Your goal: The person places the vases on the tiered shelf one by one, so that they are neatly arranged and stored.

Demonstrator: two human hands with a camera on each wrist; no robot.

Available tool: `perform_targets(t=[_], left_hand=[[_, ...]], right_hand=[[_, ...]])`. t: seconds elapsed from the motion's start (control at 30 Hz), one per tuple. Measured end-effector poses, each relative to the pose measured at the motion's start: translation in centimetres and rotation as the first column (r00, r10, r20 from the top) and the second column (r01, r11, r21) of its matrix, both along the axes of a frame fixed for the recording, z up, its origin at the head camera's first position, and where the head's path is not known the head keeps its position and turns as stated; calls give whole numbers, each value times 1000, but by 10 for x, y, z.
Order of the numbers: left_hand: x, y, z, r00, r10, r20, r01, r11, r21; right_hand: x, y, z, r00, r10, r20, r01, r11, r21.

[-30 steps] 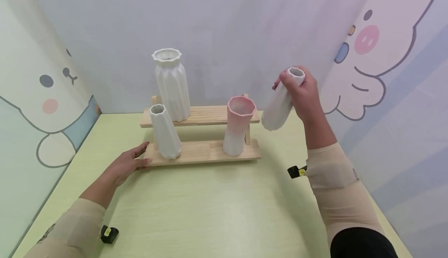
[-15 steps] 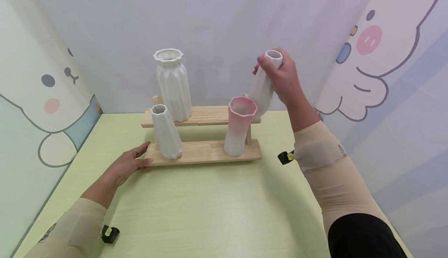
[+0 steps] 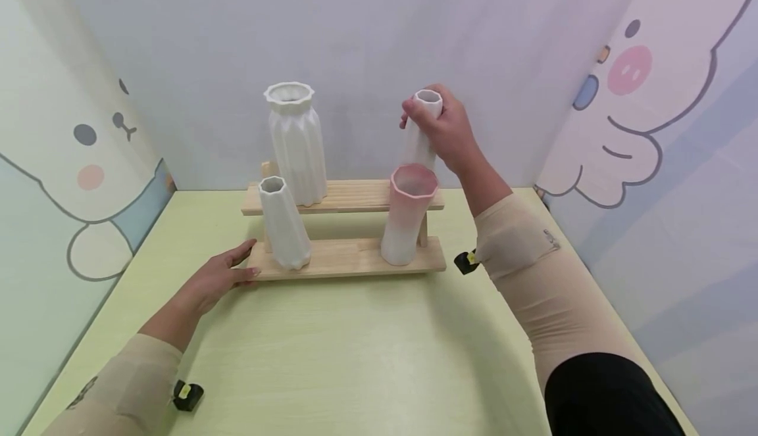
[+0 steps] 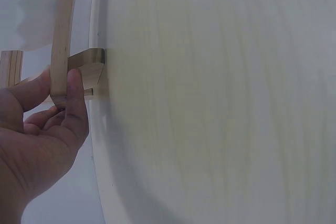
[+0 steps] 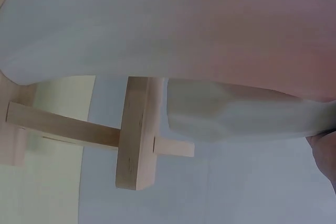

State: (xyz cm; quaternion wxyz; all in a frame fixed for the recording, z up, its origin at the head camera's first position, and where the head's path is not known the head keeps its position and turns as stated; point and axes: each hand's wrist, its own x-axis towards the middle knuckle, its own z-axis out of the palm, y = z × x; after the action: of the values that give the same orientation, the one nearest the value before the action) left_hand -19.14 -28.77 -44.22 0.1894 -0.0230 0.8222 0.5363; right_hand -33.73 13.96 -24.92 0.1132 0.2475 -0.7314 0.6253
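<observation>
My right hand (image 3: 447,130) grips a slim white vase (image 3: 419,150) near its rim, over the right end of the upper board. In the head view its lower part is hidden behind a pink-and-white vase (image 3: 404,225). The right wrist view shows the held vase's base (image 5: 194,114) close to the upper board's end. My left hand (image 3: 216,278) pinches the left end of the lower board of a two-tier wooden stand (image 3: 343,258); thumb and fingers lie on either side of the board (image 4: 62,40) in the left wrist view.
A tall white vase with a frilled rim (image 3: 298,153) stands at the upper board's left. Below it, a tapered white vase (image 3: 285,225) stands on the lower board. The stand sits on a pale yellow-green table (image 3: 331,357), before a light curtain (image 3: 367,61) with cartoon animals.
My right hand has carried the slim white vase leftward from beside the stand to behind the pink-and-white one, bringing it upright. The left hand keeps its hold on the stand.
</observation>
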Motion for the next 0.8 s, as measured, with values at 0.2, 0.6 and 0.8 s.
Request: perform_targets(t=[0.2,0.6,0.8], left_hand=[[0,-1,-1,1000,5,1,-5,1000,18],[1,0,-2,1000,1,0,-1,1000,22],[3,1,2,1000,3,4,-3,1000,5]], right_hand=[[-2,-9,-2,1000,10,26,-10,1000,-4],[-6,-13,-11,999,37,37,-37,999,-5],[-7,-15,-13,997,52,59,-52,999,-1]])
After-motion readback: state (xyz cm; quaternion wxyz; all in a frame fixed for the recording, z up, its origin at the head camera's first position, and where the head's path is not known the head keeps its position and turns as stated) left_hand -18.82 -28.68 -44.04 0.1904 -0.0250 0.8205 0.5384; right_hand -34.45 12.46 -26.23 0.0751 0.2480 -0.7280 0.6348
